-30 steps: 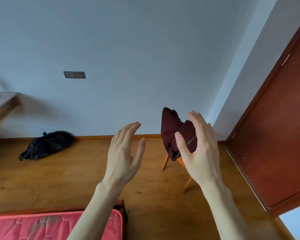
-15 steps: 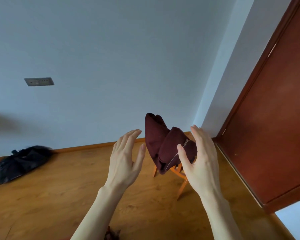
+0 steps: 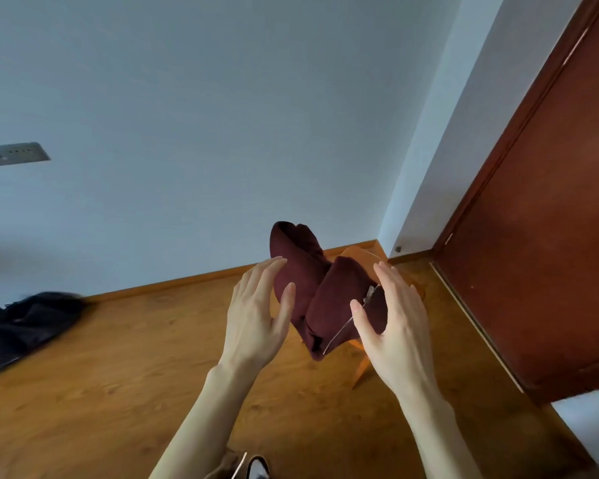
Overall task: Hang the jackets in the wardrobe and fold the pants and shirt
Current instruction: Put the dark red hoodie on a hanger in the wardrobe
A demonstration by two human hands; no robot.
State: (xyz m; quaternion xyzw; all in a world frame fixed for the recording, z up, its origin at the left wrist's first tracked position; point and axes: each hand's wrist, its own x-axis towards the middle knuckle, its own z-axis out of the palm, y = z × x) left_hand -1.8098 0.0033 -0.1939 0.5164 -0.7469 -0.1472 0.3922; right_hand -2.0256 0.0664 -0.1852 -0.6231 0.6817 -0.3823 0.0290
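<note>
Both hands up in front of the camera, palms facing each other, fingers straight and relaxed, gripping nothing. Left hand (image 3: 256, 316) sits at the left edge of the maroon jacket (image 3: 320, 295); right hand (image 3: 391, 316) at its right edge. From this angle can't tell if either hand actually touches the fabric or just overlaps it in the view.

Maroon jacket is bunched in a heap on a small orange wooden stool (image 3: 362, 344), draped over the seat so most of the top is covered. One stool leg shows below, angled out to the floor. A silver zipper (image 3: 346, 323) runs diagonally down the jacket's front fold, pull tab near the right thumb.

Stool stands on the wood floor (image 3: 135, 375) near the room corner, close to the baseboard. Dark red wooden door (image 3: 547, 236) fills the right side, shut against its frame as far as visible.

Second garment, a black jacket (image 3: 25, 326), lies crumpled on the floor at far left against the wall, well apart from the stool. Somewhat blurred.

Grey outlet plate (image 3: 13, 153) on the pale blue wall, upper left. A shoe tip (image 3: 256, 468) shows at the bottom edge.
</note>
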